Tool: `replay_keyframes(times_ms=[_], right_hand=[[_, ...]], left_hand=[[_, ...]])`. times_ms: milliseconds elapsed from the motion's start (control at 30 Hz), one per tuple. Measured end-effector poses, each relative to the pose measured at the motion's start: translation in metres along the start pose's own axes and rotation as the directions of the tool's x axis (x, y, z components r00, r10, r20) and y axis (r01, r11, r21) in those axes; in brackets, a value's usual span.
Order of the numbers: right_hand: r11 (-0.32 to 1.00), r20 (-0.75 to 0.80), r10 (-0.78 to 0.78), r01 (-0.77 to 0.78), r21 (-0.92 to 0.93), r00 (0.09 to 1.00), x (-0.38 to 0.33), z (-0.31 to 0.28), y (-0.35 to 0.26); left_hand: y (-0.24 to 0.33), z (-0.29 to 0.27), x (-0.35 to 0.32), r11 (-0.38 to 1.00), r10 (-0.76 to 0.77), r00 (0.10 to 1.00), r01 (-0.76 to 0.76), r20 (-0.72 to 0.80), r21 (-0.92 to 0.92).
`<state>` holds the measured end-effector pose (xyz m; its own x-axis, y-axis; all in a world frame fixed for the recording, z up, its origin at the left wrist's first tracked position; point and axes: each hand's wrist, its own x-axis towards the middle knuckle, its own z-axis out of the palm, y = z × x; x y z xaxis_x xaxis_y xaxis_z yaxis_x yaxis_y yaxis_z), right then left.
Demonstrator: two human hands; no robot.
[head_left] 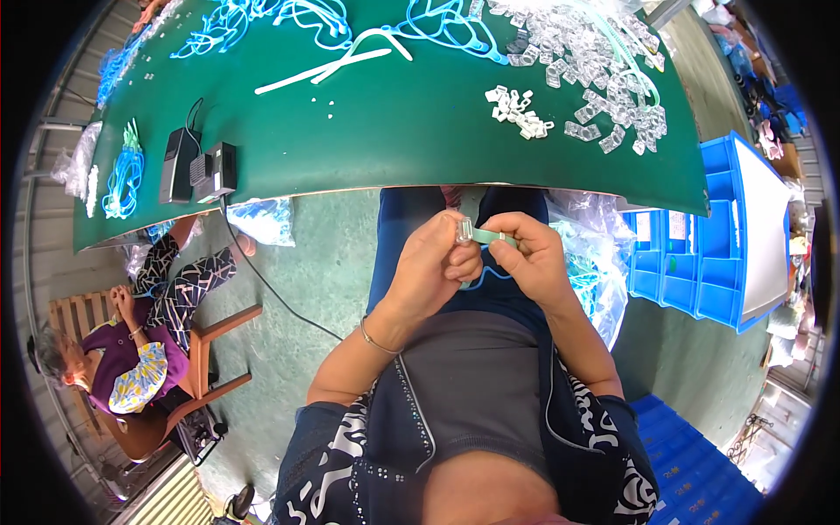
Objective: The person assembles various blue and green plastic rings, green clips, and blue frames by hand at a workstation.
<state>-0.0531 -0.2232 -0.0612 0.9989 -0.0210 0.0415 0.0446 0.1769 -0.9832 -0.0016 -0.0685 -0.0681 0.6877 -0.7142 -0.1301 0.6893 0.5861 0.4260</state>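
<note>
Above my lap, just off the near edge of the green table, my two hands are close together. Pinched in my left hand [427, 267] is a clear plastic buckle [465, 229]. A pale green strap [486, 236] runs from the buckle to my right hand [535, 262], whose thumb and fingers close on it near a small white loop [501, 236]. Below the hands a thin blue cord [495, 275] hangs in a curve; where it joins the strap is hidden.
On the green table [289, 149] lie clear buckles [604, 96], white loops [522, 115], blue straps [227, 26], white strips [328, 70] and black power boxes [182, 162]. Blue crates [691, 254] stand at the right. A seated person [131, 350] is at the left. A cable [271, 284] hangs down.
</note>
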Motion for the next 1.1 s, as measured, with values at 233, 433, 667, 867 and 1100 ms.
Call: replay_keyframes(times_ms=[233,433,667,867,1100], right_hand=[[0.995,-0.03,-0.038,0.041,0.091,0.999,0.005,0.014,-0.009],[0.99,-0.023,0.096,-0.093,0.105,0.995,0.007,0.017,-0.003],[0.985,-0.008,0.154,-0.154,-0.075,0.988,0.013,0.014,-0.009],[0.979,0.058,0.202,-0.203,0.021,0.978,0.017,0.013,-0.006],[0.974,0.073,0.226,-0.226,-0.001,0.971,0.018,0.016,-0.007]], left_hand=[[-0.004,-0.009,-0.002,0.998,-0.06,0.998,0.059,0.02,0.029],[0.001,-0.009,-0.003,1.0,0.019,0.999,-0.019,0.039,0.0],[0.004,-0.015,-0.006,0.997,0.049,0.999,-0.051,0.023,0.062],[0.005,-0.015,-0.007,0.998,0.038,0.998,-0.04,0.048,0.041],[0.006,-0.017,-0.009,0.997,0.041,0.997,-0.045,0.065,0.057]])
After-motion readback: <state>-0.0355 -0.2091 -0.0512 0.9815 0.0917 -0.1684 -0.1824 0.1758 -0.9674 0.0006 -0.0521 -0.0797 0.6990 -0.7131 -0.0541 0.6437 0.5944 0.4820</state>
